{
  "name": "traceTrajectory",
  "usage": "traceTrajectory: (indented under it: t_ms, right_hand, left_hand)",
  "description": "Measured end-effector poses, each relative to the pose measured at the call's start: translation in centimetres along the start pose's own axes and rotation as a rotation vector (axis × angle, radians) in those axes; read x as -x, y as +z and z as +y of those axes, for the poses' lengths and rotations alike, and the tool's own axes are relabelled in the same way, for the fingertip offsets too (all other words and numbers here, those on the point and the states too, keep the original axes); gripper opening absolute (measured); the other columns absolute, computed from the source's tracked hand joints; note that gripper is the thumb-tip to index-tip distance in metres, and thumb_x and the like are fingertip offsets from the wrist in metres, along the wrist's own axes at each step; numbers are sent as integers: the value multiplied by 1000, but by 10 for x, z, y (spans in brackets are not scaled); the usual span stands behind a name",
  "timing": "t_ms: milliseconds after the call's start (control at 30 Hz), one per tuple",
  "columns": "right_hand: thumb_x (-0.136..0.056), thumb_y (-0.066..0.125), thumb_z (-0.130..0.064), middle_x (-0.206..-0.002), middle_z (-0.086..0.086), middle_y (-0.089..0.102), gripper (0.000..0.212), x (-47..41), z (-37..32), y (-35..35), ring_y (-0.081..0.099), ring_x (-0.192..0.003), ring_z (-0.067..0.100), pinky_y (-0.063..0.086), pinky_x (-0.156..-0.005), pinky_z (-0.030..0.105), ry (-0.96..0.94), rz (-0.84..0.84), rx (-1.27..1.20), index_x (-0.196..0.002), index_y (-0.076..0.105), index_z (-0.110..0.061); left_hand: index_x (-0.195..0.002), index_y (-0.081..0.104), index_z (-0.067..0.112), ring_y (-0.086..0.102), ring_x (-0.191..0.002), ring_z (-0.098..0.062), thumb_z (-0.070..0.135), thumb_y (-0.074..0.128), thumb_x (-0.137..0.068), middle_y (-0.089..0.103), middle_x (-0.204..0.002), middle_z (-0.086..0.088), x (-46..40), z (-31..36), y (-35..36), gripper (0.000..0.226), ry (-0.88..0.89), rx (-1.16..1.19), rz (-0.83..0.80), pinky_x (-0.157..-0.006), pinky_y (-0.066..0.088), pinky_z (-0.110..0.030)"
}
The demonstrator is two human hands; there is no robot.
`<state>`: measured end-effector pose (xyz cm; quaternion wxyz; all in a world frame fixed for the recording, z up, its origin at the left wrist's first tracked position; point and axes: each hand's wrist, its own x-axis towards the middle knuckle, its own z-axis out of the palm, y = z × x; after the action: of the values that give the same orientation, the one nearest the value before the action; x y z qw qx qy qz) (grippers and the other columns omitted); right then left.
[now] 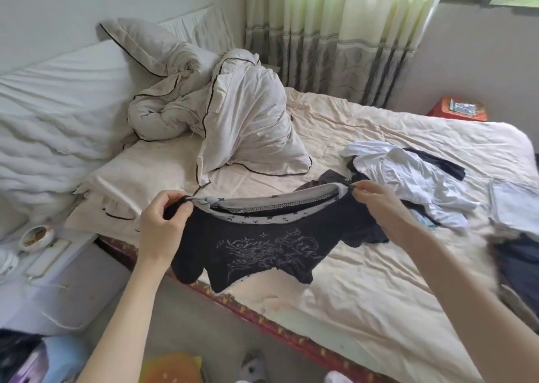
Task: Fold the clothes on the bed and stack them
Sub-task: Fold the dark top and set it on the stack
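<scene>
Head view: both hands (163,225) pinch black top (262,251).

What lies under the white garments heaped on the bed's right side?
Dark clothing pokes out from beneath the white garments at several edges, lying on the bed. How many dark pieces, and anything else buried there, stays hidden.

soft daylight through curtain (335,32), blurred, warped edges
</scene>
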<state>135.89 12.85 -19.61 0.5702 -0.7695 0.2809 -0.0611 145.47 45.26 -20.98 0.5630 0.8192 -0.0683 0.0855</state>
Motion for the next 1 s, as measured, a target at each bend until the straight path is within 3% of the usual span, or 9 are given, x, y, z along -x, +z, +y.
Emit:
traceTrajectory:
  t_ms: [100, 167, 300, 367, 500, 600, 733, 800, 1000]
  right_hand:
    - [-89, 52, -12, -75, 2, 62, 22, 28, 9, -9, 54, -70, 12, 42, -67, 20, -159, 17, 190, -76, 66, -24]
    - [-85, 53, -8, -68, 3, 61, 23, 45, 13, -12, 47, -60, 6, 35, -55, 12, -289, 46, 253, -70, 65, -20]
    - [-80, 54, 0, -54, 5, 52, 15, 59, 21, -16, 38, -49, 8, 30, -49, 13, -428, 225, 270, -67, 62, -4]
    - [-81, 55, -3, -52, -3, 49, 13, 52, 22, -12, 40, -50, 10, 31, -51, 16, -448, 293, 340, -71, 63, -4]
    - [-89, 54, -10, -63, 1, 57, 11, 24, 23, 6, 50, -60, 22, 33, -61, 30, -519, 367, 537, -85, 65, -7]
    - [-93, 50, -9, -82, 9, 65, 17, -17, 16, 24, 58, -79, 28, 37, -66, 32, -606, 319, 633, -94, 66, -3]
    - [-97, 42, -8, -93, 15, 62, 22, -92, 3, 58, 56, -87, 34, 42, -78, 43, -573, 160, 676, -98, 62, 0]
    - [-97, 40, -9, -99, 18, 62, 24, -134, -2, 80, 55, -92, 36, 42, -83, 47, -544, 153, 716, -102, 62, 1]
    - [-98, 39, -8, -108, 21, 60, 25, -262, 16, 150, 54, -99, 38, 41, -82, 42, -485, 5, 800, -107, 61, 2]
  left_hand:
    - [-85, 61, 23, 55, -74, 10, 7, 60, -87, 60, -83, 13, 28, 7, -4, 16, -10, -57, 25, -65, 40, -4]
    - [-91, 62, 20, 56, -80, 6, 10, 60, -86, 62, -86, 14, 44, 10, -9, 11, -27, -96, 37, -70, 39, -9]
    - [-94, 64, 18, 57, -91, -8, 9, 62, -85, 65, -91, 8, 66, 13, -11, 12, -8, -135, 61, -81, 39, -21]
    - [-94, 64, 19, 56, -94, -8, 10, 63, -86, 64, -92, 9, 66, 12, -7, 12, 5, -158, 68, -83, 38, -21]
    - [-100, 63, 19, 53, -98, -7, 13, 61, -88, 62, -100, 7, 44, -7, 3, 13, 32, -220, 72, -87, 36, -21]
    - [-104, 64, 11, 49, -94, -1, 11, 60, -90, 59, -99, 9, 8, -29, 12, 15, 105, -282, 52, -85, 36, -19]
    - [-105, 64, 4, 58, -101, -25, 7, 61, -90, 66, -103, -6, -57, -65, 26, 16, 87, -322, 22, -92, 43, -39]
    - [-105, 64, 3, 58, -104, -30, 7, 60, -90, 67, -106, -10, -94, -87, 37, 16, 50, -342, -2, -93, 43, -41]
    - [-108, 61, 2, 57, -106, -28, 7, 57, -92, 65, -110, -12, -195, -174, 79, 17, -68, -388, -179, -89, 39, -28]
